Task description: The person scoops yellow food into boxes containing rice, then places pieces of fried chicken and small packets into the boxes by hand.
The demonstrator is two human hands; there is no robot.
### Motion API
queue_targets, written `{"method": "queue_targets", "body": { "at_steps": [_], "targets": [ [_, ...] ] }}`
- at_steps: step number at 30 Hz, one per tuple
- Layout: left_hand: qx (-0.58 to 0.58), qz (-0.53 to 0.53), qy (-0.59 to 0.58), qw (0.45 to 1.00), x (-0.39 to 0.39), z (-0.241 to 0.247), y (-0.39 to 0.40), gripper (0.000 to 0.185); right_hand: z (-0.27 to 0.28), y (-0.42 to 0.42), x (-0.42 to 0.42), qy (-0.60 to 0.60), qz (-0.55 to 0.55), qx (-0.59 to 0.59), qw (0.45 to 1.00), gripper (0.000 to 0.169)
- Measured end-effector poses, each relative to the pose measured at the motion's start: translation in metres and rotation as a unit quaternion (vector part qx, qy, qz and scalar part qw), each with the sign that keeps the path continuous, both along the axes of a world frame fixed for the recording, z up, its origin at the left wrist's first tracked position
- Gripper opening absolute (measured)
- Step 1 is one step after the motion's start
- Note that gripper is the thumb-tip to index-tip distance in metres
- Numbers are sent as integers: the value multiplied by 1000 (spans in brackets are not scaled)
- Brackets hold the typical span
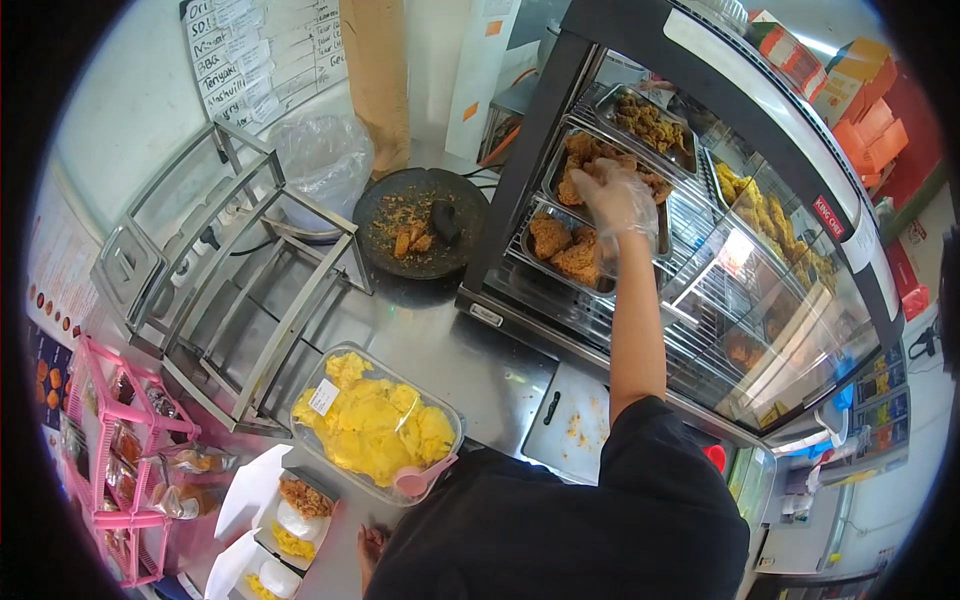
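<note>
My right hand (616,196), in a clear plastic glove, reaches into the glass food warmer (555,330). Its fingers are over the fried chicken pieces (576,154) in a metal tray; whether they grip a piece is hidden. My left hand (370,546) hangs low by the counter edge, mostly covered by my black clothing. Near it, an open paper box (326,517) holds fried chicken, white rice and scrambled egg. A second box (238,574) holds rice and egg. A plastic tub of scrambled egg (375,420) has a pink scoop (416,480) on it.
A metal rack (281,330) stands at the left, beside a dark stone mortar (420,225) with crumbs and a pestle. Packets fill a pink basket rack (124,450). A white cutting board (574,420) with crumbs lies below the warmer. The warmer's frame surrounds my right arm.
</note>
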State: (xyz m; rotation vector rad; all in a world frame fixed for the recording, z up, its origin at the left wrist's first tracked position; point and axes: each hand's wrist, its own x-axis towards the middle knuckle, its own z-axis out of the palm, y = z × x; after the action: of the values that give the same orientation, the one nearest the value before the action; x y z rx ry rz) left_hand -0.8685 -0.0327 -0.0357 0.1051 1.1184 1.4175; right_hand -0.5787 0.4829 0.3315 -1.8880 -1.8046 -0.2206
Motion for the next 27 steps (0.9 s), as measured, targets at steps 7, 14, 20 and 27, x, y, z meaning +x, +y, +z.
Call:
{"method": "queue_targets", "body": {
  "at_steps": [7,14,20,27],
  "targets": [
    [-30,46,-65,996,4,-3,-1,53,16,-8,-3,-56,-54,-118,990,57],
    [-15,48,-65,997,3,-10,-5,52,7,-8,23,2,-66,-139,988,65],
    [-18,54,-51,997,4,-8,-5,52,-18,16,36,9,31,-42,999,61],
    [-11,34,-59,998,2,-9,1,51,-30,48,79,220,86,-78,969,55]
  ]
}}
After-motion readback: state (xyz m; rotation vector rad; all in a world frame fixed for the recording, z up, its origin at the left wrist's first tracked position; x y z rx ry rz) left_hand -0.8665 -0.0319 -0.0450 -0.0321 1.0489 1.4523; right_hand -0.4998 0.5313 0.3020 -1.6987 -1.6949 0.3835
